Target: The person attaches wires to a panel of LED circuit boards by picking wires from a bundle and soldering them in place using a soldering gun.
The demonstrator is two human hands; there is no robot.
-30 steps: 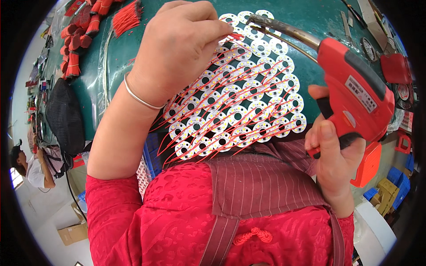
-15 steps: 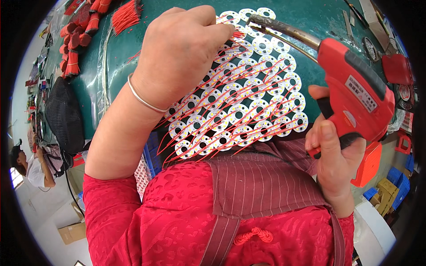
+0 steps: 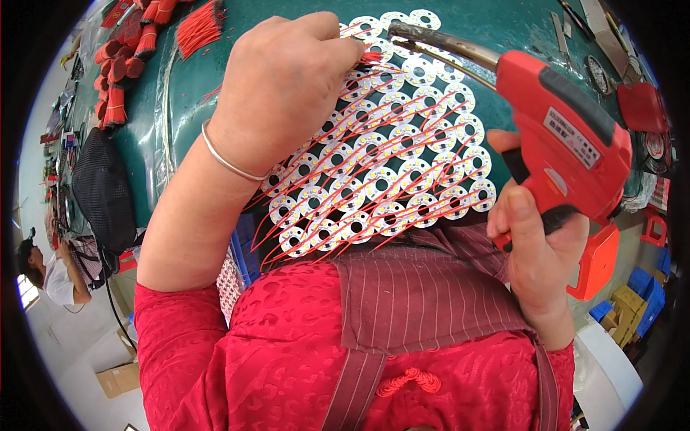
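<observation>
My left hand (image 3: 287, 79) is closed, its fingertips pinching a small bunch of red wires (image 3: 371, 57) above the far left part of a panel of round white LED boards (image 3: 477, 174). In my right hand (image 3: 535, 241) is a red and black soldering gun (image 3: 564, 136), gripped round its handle with a finger near the trigger. The gun's metal tip points left over the far rows of boards, close to the wire ends. I cannot tell whether it touches a board. Red wires lie slantwise across the nearer rows of boards. My left fist hides some boards.
On the green table mat (image 3: 172, 108), a loose pile of red wires (image 3: 201, 29) and several tied red wire bundles (image 3: 115, 104) lie at the far left. A black mesh item (image 3: 104, 190) stands at the left edge. Another person (image 3: 57, 273) is at the far left. A red stool (image 3: 595, 262) stands right.
My left hand with the wires and the soldering gun have both shifted slightly left over the boards. The whole view has also moved a little. Both grips look the same.
</observation>
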